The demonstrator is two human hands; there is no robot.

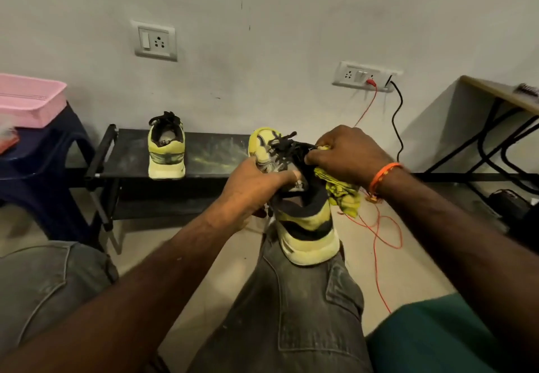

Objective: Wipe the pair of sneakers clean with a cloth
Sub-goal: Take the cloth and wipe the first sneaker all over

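Two sneakers, one cloth, two hands. Sneaker one [303,221] rests heel-down on the person's right knee [306,294], toe pointing away toward 12 o'clock, black laces loose on top. Left hand [250,189] grips it from 9 o'clock, fingers [284,175] curled over the collar, thumb along the side near the toe. Right hand [347,154] at 1 o'clock of the shoe, fingers curled tight, pinching the yellow-green cloth [342,190] against the lace area; the rest of the cloth hangs bunched below the wrist, touching the shoe's right side. Sneaker two [166,151] stands upright on the low black table [210,154] at 10 o'clock, heel facing the camera, well apart from both hands.
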